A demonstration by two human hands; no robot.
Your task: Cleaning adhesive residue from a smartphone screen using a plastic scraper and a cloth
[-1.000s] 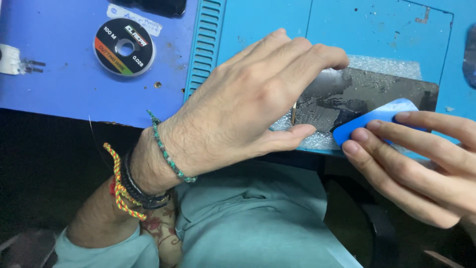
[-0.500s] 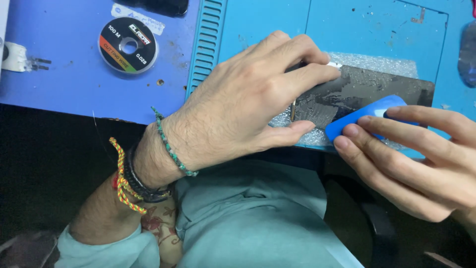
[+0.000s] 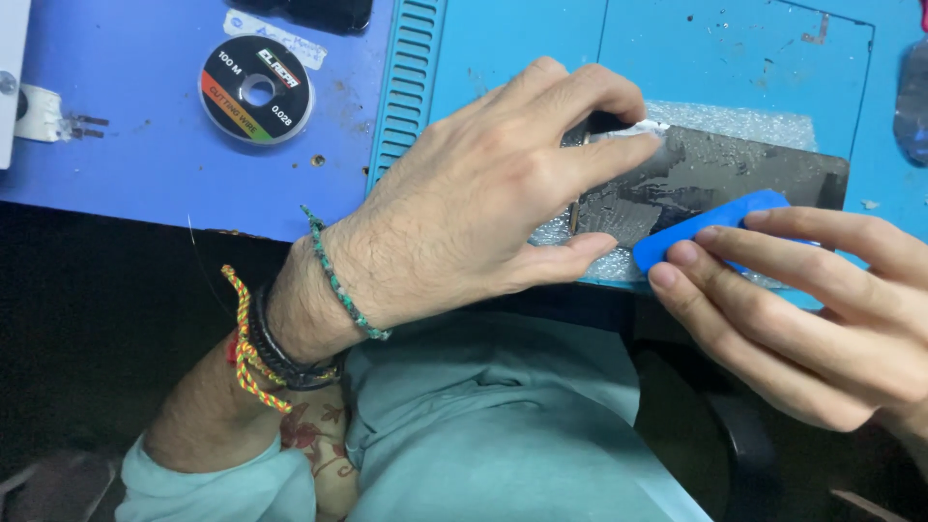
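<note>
One dark glass panel (image 3: 715,174), smeared and cracked-looking, lies near the front edge of the worktop on a light blue mat (image 3: 541,48), with a strip of clear bubble wrap (image 3: 744,121) under it. The left hand (image 3: 474,213) lies flat over the panel's left end, fingers stretched out and pressing down, thumb along the near edge; it covers that end, so the panel's full outline cannot be made out. One blue plastic pry tool (image 3: 706,227) rests against the panel's near edge, pinched between the fingertips of the right hand (image 3: 812,309), whose fingers are nearly straight; the wrist is cut off by the frame.

Further left, on the darker blue worktop (image 3: 126,164), sits one round black spool of cutting wire (image 3: 256,89) with a red, yellow and green band on its label. A white label strip (image 3: 261,29) lies just above it. One white clip-like part (image 3: 39,114) sits at the left edge, partly cut off. A dark object (image 3: 314,12) at the top is cropped and unclear.
</note>
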